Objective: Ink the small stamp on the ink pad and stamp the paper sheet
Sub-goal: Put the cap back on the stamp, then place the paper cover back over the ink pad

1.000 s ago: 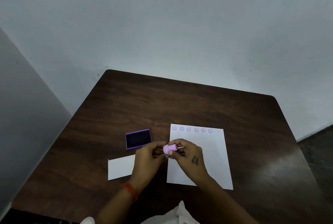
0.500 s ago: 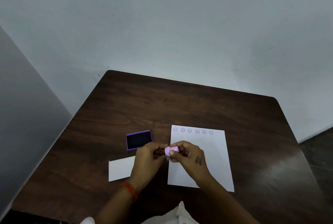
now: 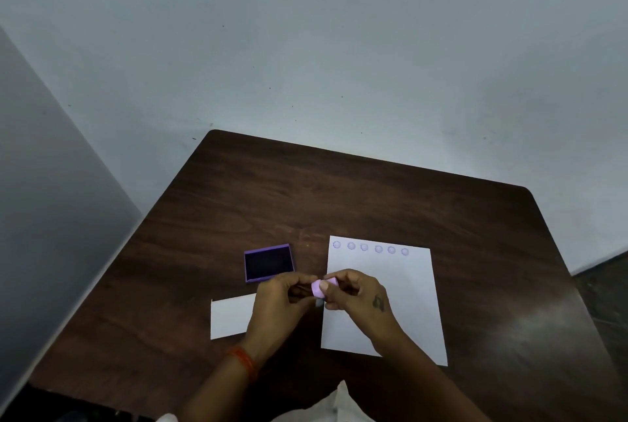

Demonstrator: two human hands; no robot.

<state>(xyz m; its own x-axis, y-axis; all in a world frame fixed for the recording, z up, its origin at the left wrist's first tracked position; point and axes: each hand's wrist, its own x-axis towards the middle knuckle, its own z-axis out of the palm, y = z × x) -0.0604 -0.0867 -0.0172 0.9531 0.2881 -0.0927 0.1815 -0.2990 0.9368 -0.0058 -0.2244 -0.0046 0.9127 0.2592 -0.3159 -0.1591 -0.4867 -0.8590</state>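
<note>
A small pink stamp is held above the table between both hands. My left hand pinches its left side and my right hand grips its right end with thumb and fingers. The white paper sheet lies under and to the right of my right hand, with a row of several round purple prints along its top edge. The open purple ink pad sits just beyond my left hand, its dark pad facing up.
A smaller white card lies on the dark wooden table, partly under my left wrist. A pale wall rises behind the table's far edge. White cloth shows at the near edge.
Both hands stay together on the stamp near the sheet's left edge. My fingers have shifted slightly, turning the stamp a little; nothing else has moved.
</note>
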